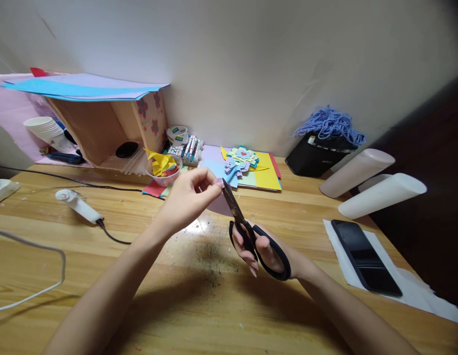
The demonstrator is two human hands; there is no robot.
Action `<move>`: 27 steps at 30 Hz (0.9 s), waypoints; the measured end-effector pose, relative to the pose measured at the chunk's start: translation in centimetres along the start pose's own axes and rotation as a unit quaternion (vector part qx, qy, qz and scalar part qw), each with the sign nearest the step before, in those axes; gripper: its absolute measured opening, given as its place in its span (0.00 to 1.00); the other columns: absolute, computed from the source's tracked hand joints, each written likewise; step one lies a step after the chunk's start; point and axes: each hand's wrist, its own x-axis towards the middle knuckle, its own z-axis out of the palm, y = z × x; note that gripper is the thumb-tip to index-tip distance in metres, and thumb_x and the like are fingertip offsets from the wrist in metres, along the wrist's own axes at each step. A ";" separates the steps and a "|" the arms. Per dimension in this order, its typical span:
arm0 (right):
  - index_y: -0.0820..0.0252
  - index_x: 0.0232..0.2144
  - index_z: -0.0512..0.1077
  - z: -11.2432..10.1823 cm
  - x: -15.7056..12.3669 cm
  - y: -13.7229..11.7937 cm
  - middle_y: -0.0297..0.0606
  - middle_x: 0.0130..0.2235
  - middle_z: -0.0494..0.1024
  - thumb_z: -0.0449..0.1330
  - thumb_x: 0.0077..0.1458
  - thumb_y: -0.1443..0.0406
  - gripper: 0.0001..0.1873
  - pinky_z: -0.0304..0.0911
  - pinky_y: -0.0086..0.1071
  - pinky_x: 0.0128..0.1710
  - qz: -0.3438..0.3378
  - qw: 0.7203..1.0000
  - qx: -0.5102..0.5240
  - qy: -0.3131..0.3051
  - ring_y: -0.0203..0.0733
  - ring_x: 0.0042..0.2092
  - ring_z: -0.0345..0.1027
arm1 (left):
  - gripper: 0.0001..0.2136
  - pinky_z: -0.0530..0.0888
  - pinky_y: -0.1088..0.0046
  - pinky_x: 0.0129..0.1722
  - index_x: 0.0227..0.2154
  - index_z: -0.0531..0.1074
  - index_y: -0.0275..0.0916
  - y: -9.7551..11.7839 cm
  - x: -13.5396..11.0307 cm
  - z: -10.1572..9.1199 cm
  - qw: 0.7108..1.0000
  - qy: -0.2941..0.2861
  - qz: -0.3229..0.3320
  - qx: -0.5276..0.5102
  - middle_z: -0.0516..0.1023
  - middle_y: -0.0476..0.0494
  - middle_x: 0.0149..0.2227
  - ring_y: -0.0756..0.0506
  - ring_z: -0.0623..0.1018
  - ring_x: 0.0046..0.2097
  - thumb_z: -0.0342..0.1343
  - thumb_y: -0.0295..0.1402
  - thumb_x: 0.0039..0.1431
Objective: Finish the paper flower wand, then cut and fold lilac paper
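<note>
My right hand [264,249] grips black-handled scissors [251,234], fingers through the loops, the blades pointing up and to the left. My left hand [190,197] pinches a small lilac paper piece [220,183] at its fingertips, right at the tips of the blades. Both hands hover above the wooden desk [140,276]. Behind them lies a layered paper flower [241,161] on coloured sheets [265,175].
A clear bowl of paper scraps [164,167] and a set of markers [188,147] stand at the back. A glue gun [79,204] with its cord lies left. A black phone [365,256] rests on white paper at right, near two white tubes [380,195] and a black box with blue yarn [327,140]. An open cardboard box [103,128] is at back left.
</note>
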 end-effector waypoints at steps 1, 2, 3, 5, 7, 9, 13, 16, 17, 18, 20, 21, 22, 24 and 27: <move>0.58 0.31 0.55 0.0 0.0 0.0 0.25 0.21 0.57 0.45 0.39 0.35 0.33 0.58 0.23 0.16 0.001 1.000 0.004 -0.001 0.26 0.18 0.52 | 0.09 0.61 0.77 0.26 0.21 0.63 0.36 0.0 0.0 0.0 1.000 -0.002 -0.001 0.000 0.65 0.50 0.23 0.52 0.65 0.27 0.52 0.34 0.52; 0.58 0.31 0.55 0.0 0.0 0.0 0.24 0.21 0.57 0.45 0.39 0.36 0.33 0.58 0.22 0.16 0.002 1.000 0.007 -0.002 0.26 0.18 0.51 | 0.09 0.62 0.76 0.26 0.21 0.63 0.36 0.0 0.0 0.0 1.000 -0.004 -0.001 0.000 0.66 0.50 0.23 0.52 0.65 0.27 0.52 0.34 0.52; 0.58 0.31 0.55 0.0 0.0 0.0 0.24 0.21 0.56 0.45 0.39 0.36 0.33 0.58 0.22 0.16 0.003 1.000 0.009 -0.003 0.26 0.18 0.51 | 0.08 0.62 0.76 0.27 0.21 0.63 0.36 -0.1 0.0 0.0 1.000 -0.007 -0.001 0.000 0.66 0.50 0.24 0.52 0.65 0.28 0.52 0.34 0.52; 0.58 0.31 0.55 0.0 0.0 0.0 0.24 0.21 0.56 0.45 0.40 0.36 0.33 0.58 0.22 0.16 0.003 1.000 0.012 -0.002 0.26 0.18 0.51 | 0.08 0.62 0.76 0.27 0.21 0.64 0.36 -0.1 0.0 -0.1 1.000 -0.012 0.000 -0.001 0.67 0.49 0.24 0.52 0.66 0.28 0.52 0.33 0.51; 0.58 0.30 0.55 0.0 0.0 0.0 0.25 0.21 0.56 0.45 0.40 0.36 0.33 0.59 0.22 0.16 0.003 1.000 0.014 -0.001 0.26 0.18 0.51 | 0.07 0.63 0.76 0.27 0.22 0.64 0.36 -0.1 0.0 -0.1 1.000 -0.014 0.002 -0.003 0.67 0.49 0.25 0.52 0.66 0.28 0.51 0.33 0.51; 0.58 0.31 0.55 0.0 -0.1 0.0 0.25 0.21 0.56 0.46 0.40 0.36 0.33 0.59 0.22 0.16 0.007 1.000 0.017 0.001 0.26 0.18 0.51 | 0.07 0.63 0.76 0.28 0.22 0.64 0.36 -0.1 0.1 -0.1 1.000 -0.015 0.004 -0.004 0.67 0.50 0.25 0.52 0.66 0.28 0.51 0.32 0.51; 0.58 0.31 0.56 0.1 0.0 0.1 0.24 0.21 0.56 0.47 0.40 0.36 0.33 0.58 0.22 0.15 0.007 1.000 0.029 0.000 0.25 0.17 0.49 | 0.07 0.63 0.76 0.28 0.22 0.64 0.36 -0.1 0.1 -0.1 1.000 -0.017 0.007 -0.002 0.67 0.50 0.25 0.52 0.66 0.28 0.51 0.32 0.52; 0.58 0.30 0.56 0.1 0.0 0.0 0.24 0.20 0.56 0.49 0.39 0.37 0.32 0.58 0.22 0.14 0.008 0.999 0.041 0.000 0.25 0.17 0.48 | 0.07 0.63 0.76 0.28 0.22 0.64 0.36 -0.1 0.1 -0.2 1.000 -0.020 0.010 -0.001 0.66 0.50 0.25 0.52 0.66 0.28 0.51 0.33 0.52; 0.58 0.29 0.56 0.1 0.0 0.0 0.24 0.20 0.57 0.49 0.39 0.37 0.32 0.58 0.22 0.14 0.009 0.999 0.043 0.001 0.25 0.17 0.48 | 0.07 0.63 0.76 0.28 0.22 0.64 0.36 -0.1 0.1 -0.2 1.000 -0.020 0.011 -0.001 0.66 0.50 0.25 0.52 0.66 0.28 0.51 0.33 0.52; 0.59 0.29 0.56 0.1 0.0 -0.1 0.23 0.20 0.57 0.50 0.39 0.37 0.31 0.58 0.21 0.14 0.010 0.999 0.043 0.001 0.24 0.17 0.48 | 0.07 0.63 0.76 0.28 0.22 0.64 0.36 -0.1 0.1 -0.3 1.000 -0.022 0.011 -0.001 0.66 0.50 0.25 0.52 0.66 0.28 0.51 0.33 0.52; 0.59 0.29 0.56 0.1 0.1 -0.1 0.23 0.20 0.57 0.51 0.39 0.38 0.31 0.57 0.21 0.14 0.014 0.999 0.048 0.004 0.24 0.16 0.48 | 0.08 0.63 0.76 0.28 0.22 0.64 0.36 0.0 0.1 -0.3 1.000 -0.025 0.010 -0.003 0.66 0.50 0.25 0.52 0.66 0.28 0.51 0.34 0.52; 0.59 0.28 0.56 0.1 0.0 -0.1 0.23 0.20 0.57 0.51 0.40 0.38 0.31 0.57 0.21 0.14 0.016 0.998 0.053 0.006 0.24 0.16 0.47 | 0.08 0.63 0.76 0.28 0.22 0.64 0.36 0.0 0.1 -0.4 1.000 -0.026 0.009 -0.004 0.66 0.50 0.25 0.52 0.66 0.28 0.51 0.34 0.52; 0.59 0.28 0.56 0.1 0.0 -0.1 0.23 0.20 0.57 0.52 0.40 0.38 0.31 0.57 0.20 0.14 0.018 0.998 0.059 0.007 0.24 0.17 0.47 | 0.08 0.63 0.76 0.28 0.22 0.64 0.36 0.0 0.1 -0.4 1.000 -0.028 0.007 -0.005 0.66 0.50 0.25 0.52 0.66 0.28 0.51 0.34 0.52; 0.59 0.28 0.57 0.0 0.0 -0.1 0.23 0.19 0.57 0.53 0.40 0.39 0.30 0.57 0.20 0.14 0.018 0.998 0.066 0.007 0.24 0.17 0.47 | 0.08 0.62 0.76 0.27 0.22 0.64 0.36 0.0 0.2 -0.5 0.999 -0.031 0.003 -0.007 0.66 0.50 0.24 0.52 0.65 0.28 0.51 0.34 0.52; 0.59 0.28 0.57 0.0 0.0 -0.2 0.23 0.19 0.56 0.53 0.40 0.39 0.30 0.56 0.21 0.14 0.014 0.998 0.056 0.010 0.24 0.17 0.47 | 0.08 0.61 0.76 0.26 0.22 0.64 0.36 0.1 0.2 -0.5 0.999 -0.032 -0.001 -0.007 0.65 0.51 0.24 0.52 0.64 0.27 0.50 0.35 0.52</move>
